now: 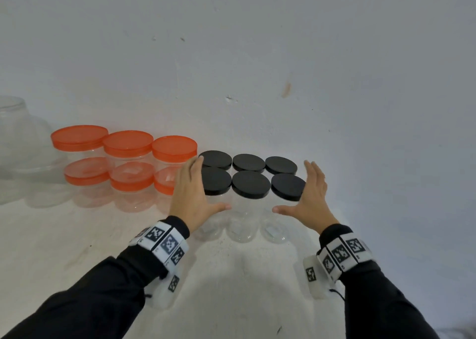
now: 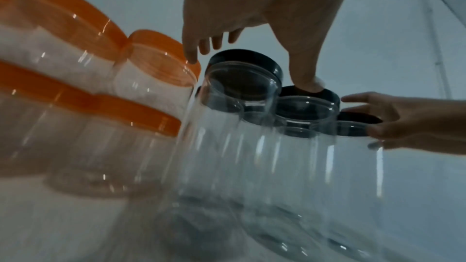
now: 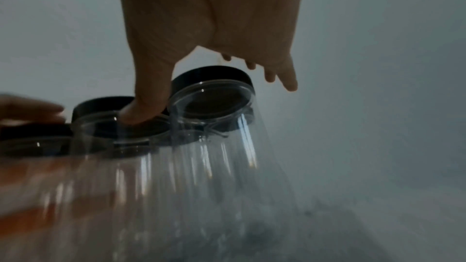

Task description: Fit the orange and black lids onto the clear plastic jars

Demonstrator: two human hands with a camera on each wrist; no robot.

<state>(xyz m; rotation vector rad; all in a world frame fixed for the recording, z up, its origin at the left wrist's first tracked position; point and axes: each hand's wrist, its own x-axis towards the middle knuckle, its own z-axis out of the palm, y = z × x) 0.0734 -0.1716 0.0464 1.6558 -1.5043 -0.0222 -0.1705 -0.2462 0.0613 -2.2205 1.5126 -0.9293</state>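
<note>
Several clear jars with black lids [image 1: 250,184] stand in two rows against the wall, all capped. To their left stand several clear jars with orange lids [image 1: 128,143], also capped. My left hand [image 1: 193,191] lies flat against the left side of the black-lidded group, fingers straight, thumb [image 1: 221,206] across the front. My right hand [image 1: 307,194] mirrors it on the right side, thumb [image 1: 282,209] pointing inward. In the left wrist view the left thumb [image 2: 306,79] touches a black lid [image 2: 310,95]. In the right wrist view the right thumb [image 3: 146,105] rests near a black-lidded jar [image 3: 211,97].
A larger clear container [image 1: 18,142] sits at the far left by the wall. The white wall [image 1: 257,55] rises directly behind the jars. The white table surface [image 1: 231,274] spreads in front between my forearms, and to the right of the jars.
</note>
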